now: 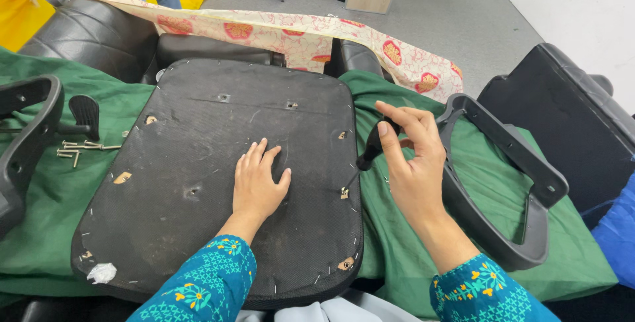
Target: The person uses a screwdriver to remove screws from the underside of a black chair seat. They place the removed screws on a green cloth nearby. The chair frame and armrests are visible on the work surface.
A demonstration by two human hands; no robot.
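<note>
An upturned black chair seat (198, 157) lies on a green cloth (397, 229), its fabric underside stapled round the edge and pierced by several screw holes. My left hand (259, 182) rests flat on the seat, fingers apart, holding nothing. My right hand (413, 163) grips a black-handled screwdriver (370, 150). The screwdriver's tip sits at a hole near the seat's right edge (344, 193).
A black plastic armrest (522, 183) lies right of the seat, another armrest (26, 130) at the left. Several loose screws (79, 150) lie on the cloth at the left. A patterned pink cloth (297, 34) crosses the back. A black cushion (569, 123) stands right. Another person sits at the top left.
</note>
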